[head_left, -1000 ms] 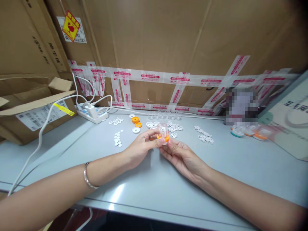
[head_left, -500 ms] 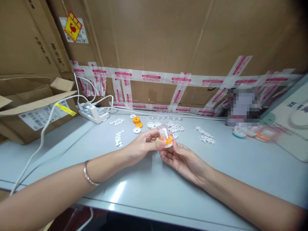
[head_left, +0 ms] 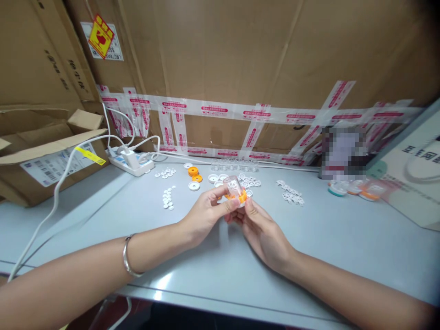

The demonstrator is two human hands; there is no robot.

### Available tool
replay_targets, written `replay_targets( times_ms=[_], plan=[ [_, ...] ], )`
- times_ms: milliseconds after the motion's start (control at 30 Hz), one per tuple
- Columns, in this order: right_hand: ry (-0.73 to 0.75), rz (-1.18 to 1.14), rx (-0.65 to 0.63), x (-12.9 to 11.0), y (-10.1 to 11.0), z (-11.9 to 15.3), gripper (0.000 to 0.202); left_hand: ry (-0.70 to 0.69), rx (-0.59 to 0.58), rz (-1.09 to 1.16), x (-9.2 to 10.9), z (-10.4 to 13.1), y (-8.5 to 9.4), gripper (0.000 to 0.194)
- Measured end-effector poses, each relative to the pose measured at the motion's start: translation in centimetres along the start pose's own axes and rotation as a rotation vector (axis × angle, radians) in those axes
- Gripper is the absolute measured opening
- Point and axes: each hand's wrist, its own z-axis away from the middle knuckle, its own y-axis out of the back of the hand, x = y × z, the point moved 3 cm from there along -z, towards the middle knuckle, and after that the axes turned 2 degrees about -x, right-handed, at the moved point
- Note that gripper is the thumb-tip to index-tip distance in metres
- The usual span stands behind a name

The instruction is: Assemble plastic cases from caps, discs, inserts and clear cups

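Observation:
Between thumb and fingers, my left hand [head_left: 206,211] grips a clear cup with an orange ring [head_left: 235,187], tilted a little, with a white openwork piece showing inside. My right hand [head_left: 264,229] holds the same cup from the lower right, its thumb at the orange base and its other fingers curled underneath. Just behind the cup lie white openwork pieces [head_left: 250,181] and white round rings [head_left: 213,178]. Orange rings [head_left: 193,171] are a little to the left. What touches the underside of the cup is hidden by my fingers.
Small white discs [head_left: 167,200] lie at left, clear cups [head_left: 234,165] in a row at the back, more openwork pieces [head_left: 292,192] at right. Cups with coloured bases [head_left: 370,190] stand far right. A power strip [head_left: 132,162] and open carton [head_left: 51,160] are on the left.
The cup has tipped further to the left. My right hand has turned, its fingers now further under the cup. The whole view has shifted slightly.

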Motion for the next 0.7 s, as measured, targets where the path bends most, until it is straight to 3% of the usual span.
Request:
replay_targets(
  times_ms=[233, 433, 567, 700],
  plan=[
    [-0.155, -0.33, 0.031, -0.6, -0.7, 0.2, 0.024, 0.033, -0.029, 0.069, 0.0, -0.1, -0.2, 0.014],
    [-0.251, -0.37, 0.021, -0.8, -0.6, 0.0, 0.02, 0.055, -0.048, -0.017, 0.1, -0.2, 0.4, 0.016],
    [-0.258, -0.249, 0.046, -1.4, 0.1, -0.4, 0.021, -0.059, 0.054, -0.349, 0.7, -0.2, 0.6, 0.015],
    [-0.224, 0.055, 0.054, -2.0, 0.4, -0.4, 0.027, -0.194, 0.09, -0.76, 0.8, 0.3, 0.1, 0.023]
  ],
)
